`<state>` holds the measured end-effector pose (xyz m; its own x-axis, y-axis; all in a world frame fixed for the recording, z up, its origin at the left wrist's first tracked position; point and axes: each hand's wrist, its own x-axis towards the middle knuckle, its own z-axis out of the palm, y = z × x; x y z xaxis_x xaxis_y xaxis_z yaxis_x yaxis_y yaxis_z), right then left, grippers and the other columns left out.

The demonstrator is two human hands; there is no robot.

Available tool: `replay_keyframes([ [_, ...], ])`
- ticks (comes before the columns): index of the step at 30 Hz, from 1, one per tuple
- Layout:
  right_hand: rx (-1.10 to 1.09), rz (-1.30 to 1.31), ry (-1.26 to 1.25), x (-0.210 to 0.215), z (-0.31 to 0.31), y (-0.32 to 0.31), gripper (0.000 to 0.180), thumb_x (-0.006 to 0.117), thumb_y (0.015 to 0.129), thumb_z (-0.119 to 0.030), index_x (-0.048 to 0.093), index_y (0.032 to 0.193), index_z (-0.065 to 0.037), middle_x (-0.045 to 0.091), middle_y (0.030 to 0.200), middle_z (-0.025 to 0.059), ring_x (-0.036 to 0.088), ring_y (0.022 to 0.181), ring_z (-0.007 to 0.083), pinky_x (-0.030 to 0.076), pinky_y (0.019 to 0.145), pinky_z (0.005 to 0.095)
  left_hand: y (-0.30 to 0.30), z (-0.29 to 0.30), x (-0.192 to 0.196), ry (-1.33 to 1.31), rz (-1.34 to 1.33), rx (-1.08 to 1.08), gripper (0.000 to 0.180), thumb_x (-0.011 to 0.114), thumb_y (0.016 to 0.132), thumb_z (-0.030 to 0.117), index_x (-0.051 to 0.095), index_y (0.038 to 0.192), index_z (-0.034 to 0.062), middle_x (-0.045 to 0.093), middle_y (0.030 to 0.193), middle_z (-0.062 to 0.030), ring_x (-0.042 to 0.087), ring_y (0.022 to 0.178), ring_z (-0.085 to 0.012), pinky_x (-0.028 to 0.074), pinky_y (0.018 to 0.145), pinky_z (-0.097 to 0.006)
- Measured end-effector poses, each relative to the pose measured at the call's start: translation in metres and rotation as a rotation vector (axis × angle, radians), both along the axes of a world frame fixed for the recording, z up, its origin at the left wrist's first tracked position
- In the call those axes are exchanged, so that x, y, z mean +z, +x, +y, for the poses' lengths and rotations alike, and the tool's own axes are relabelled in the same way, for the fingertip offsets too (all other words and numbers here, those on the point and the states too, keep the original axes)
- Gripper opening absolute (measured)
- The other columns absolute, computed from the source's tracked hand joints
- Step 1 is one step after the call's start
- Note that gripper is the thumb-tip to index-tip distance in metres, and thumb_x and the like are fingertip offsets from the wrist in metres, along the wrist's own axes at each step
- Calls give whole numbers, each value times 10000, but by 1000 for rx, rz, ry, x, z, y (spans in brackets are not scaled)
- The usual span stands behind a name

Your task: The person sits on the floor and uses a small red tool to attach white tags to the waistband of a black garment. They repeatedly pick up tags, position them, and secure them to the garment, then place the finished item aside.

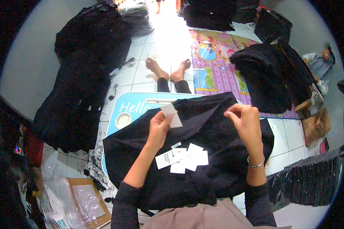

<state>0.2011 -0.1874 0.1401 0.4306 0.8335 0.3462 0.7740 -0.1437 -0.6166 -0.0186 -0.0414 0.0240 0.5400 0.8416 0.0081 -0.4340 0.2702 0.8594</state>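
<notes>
Holding: left hand (160, 128) pinches a card (174, 116) between thumb and fingers, at the frame's centre, above the cloth.
Right hand (246, 120): thumb and fingertips drawn together, right of centre, well apart from the card; whether they grip anything thin, I cannot tell.
Cloth (172, 191): black, spread over the table (120, 100) across the middle and lower middle.
Cards done: one is up in hand; no finished fastening can be made out.
Cards left: the overlapping loose cards (179, 158) below centre seem yet to be dealt with.
</notes>
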Motion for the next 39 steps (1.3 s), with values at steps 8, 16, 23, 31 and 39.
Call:
replay_keyframes([
  [8,543,556,25,-66,115,-53,181,692,790,-151,707,833,24,683,745,77,628,653,126,485,588,267,-5,-1,1,25,5,-234,254,638,888,131,621,1112,13,654,986,-30,612,870,-94,497,774,-252],
  [16,354,1554,315,-89,125,-44,167,613,911,-159,635,1008,-25,641,825,40,582,655,78,502,627,215,2,0,-6,10,55,-133,207,614,908,136,602,1072,10,654,967,-59,624,842,-106,514,755,-257],
  [23,384,931,212,-90,116,-58,134,714,815,-133,701,838,-1,626,694,-23,478,568,24,367,513,176,8,-4,-2,326,195,185,329,535,934,55,492,1253,-15,640,1078,-123,613,959,-130,500,800,-247],
  [31,337,636,163,-91,115,-66,149,752,760,-141,710,805,-5,679,695,46,600,622,59,483,581,221,3,0,-9,422,277,162,491,533,938,59,376,1402,38,617,1150,-99,599,973,-108,503,816,-259],
  [39,418,276,340,-94,121,-69,219,747,779,-191,671,808,13,666,783,56,598,665,89,479,601,238,6,-5,1,603,290,151,840,557,798,-149,152,1489,102,241,1517,-127,565,1073,-150,520,830,-254],
])
